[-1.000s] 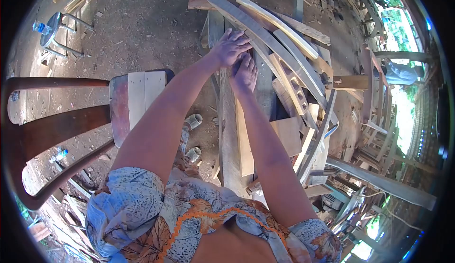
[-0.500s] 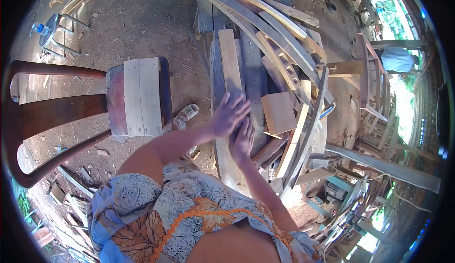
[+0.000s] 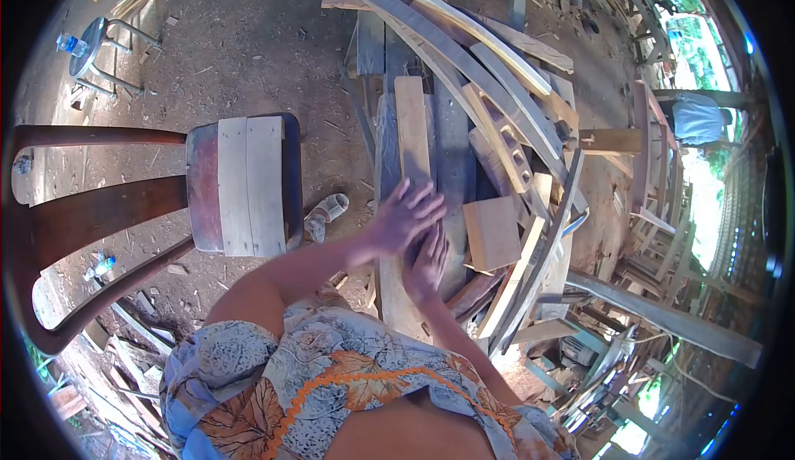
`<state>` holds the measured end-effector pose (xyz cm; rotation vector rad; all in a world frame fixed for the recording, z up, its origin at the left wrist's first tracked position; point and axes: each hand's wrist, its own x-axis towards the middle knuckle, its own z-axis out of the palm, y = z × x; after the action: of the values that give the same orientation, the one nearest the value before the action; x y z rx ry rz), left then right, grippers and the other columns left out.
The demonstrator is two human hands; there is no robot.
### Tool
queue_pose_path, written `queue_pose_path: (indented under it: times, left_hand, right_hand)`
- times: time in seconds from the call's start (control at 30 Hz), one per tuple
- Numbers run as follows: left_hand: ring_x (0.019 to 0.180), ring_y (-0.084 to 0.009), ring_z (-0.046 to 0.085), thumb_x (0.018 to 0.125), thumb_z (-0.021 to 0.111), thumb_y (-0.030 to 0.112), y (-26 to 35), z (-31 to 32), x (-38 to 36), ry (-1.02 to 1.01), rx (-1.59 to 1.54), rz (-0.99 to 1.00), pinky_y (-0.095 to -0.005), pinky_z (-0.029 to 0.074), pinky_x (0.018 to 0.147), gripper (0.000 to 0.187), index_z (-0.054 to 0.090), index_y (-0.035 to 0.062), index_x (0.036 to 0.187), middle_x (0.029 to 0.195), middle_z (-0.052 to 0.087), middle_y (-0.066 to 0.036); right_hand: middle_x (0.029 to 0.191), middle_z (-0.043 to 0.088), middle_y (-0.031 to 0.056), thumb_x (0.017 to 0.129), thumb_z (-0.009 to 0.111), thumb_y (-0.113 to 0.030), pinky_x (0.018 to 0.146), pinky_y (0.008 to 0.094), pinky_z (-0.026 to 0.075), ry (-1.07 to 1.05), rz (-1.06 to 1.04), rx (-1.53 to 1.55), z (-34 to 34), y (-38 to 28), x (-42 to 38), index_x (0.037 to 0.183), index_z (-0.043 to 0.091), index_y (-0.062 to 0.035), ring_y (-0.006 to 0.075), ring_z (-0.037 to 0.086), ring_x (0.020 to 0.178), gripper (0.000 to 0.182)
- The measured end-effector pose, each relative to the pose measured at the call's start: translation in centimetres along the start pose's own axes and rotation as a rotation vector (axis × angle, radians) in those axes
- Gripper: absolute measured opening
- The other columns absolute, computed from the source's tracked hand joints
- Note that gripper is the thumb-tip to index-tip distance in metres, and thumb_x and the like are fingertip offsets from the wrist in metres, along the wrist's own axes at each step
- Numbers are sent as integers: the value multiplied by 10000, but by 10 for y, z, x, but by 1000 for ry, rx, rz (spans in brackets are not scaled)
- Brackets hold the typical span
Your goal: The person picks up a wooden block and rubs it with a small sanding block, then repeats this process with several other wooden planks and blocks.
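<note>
A narrow pale wooden board point(image 3: 412, 133) lies lengthwise on the dark workbench point(image 3: 452, 154), pointing away from me. My left hand point(image 3: 407, 216) rests over the near end of this board, palm down, with its fingers stretched out and a little apart. Close beside it on the right, my right hand point(image 3: 427, 265) lies with extended fingers pointing forward, near the left fingertips. What lies under both palms is hidden. Just to the right of my hands sits a square wooden block point(image 3: 492, 232) on the bench.
Curved wooden pieces point(image 3: 489, 42) and long strips are piled on the bench's right side. A wooden chair point(image 3: 116, 199) with two pale boards point(image 3: 250, 187) on its seat lies left. Further off are a stool point(image 3: 88, 52) with a bottle, and a person point(image 3: 697, 119).
The view has shifted slightly, so the bench and chair appear lower. Both hands stay close together over the board's near end, with little visible change in their pose.
</note>
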<state>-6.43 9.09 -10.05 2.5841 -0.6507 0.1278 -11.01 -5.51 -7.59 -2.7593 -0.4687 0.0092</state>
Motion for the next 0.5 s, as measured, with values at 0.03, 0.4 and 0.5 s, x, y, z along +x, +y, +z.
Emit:
queue_pose_path:
  times: [0.03,0.4,0.5]
  left_hand:
    - [1497,-258,139,927,479,309,-26,-6,17,22,10,-3,-548,-89,1184,557,422,198,1470,1562,336,-34]
    - [1444,-268,262,926,540,341,-199,-57,128,118,167,-63,-575,115,1183,491,507,240,1405,1503,419,10]
    - [1437,-278,264,908,567,282,-184,-51,120,165,137,-82,-581,128,1175,477,523,231,1380,1492,419,-9]
  right_hand:
    - [1476,312,317,945,551,-233,1115,540,264,-24,19,51,4,-5,31,1435,250,94,449,329,1364,661]
    - [1419,397,279,962,489,-361,1125,508,271,54,-15,-21,57,-36,243,1441,274,72,411,397,1324,681]
    - [1416,401,277,960,491,-354,1128,511,271,-1,6,2,56,-29,232,1441,276,68,412,398,1322,676]
